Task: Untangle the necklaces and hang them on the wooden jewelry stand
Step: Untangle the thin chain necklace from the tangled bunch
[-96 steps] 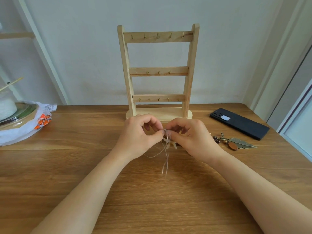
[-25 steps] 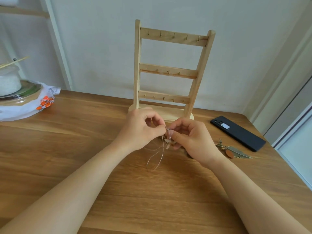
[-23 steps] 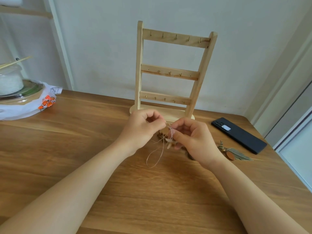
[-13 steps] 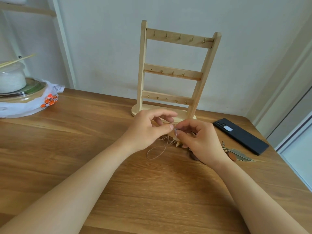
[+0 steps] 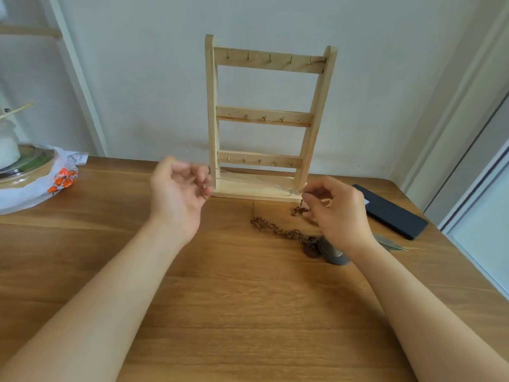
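Hands that were pinched together over a knot at centre have drawn apart. A cord is now stretched between them, and a chain formerly hidden beneath them lies exposed.

Worktop (image 5: 248,312): wood-grained, with both forearms entering from the near edge.

Left hand (image 5: 179,194): raised left of centre, fingers curled. Its grip is narrow, and the cord (image 5: 256,181) runs into the fingertips. Motion blur there limits detail.

Right hand (image 5: 338,213): right of centre. Thumb and forefinger pinch the cord's right end in a narrow grip.

Cord: thin, pale, several strands, held taut above the worktop and passing across the front of the stand's base.

Chain (image 5: 278,231): dark bronze, lying loose on the worktop between the hands, nearer the right one, and running under the right wrist. A short piece sits just below the right fingers; whether it touches them cannot be told.

Brown bead (image 5: 311,251) and grey pendant (image 5: 334,255): at the chain's right end, partly covered by the wrist.

Leaf pendant (image 5: 391,245): on the worktop beyond the wrist, to the right.

Phone (image 5: 394,213): dark, flat, farther right.

Bag (image 5: 64,179): white with orange print, at far left.

Stand (image 5: 264,117): upright at the far edge against the wall, with three rails of small hooks.
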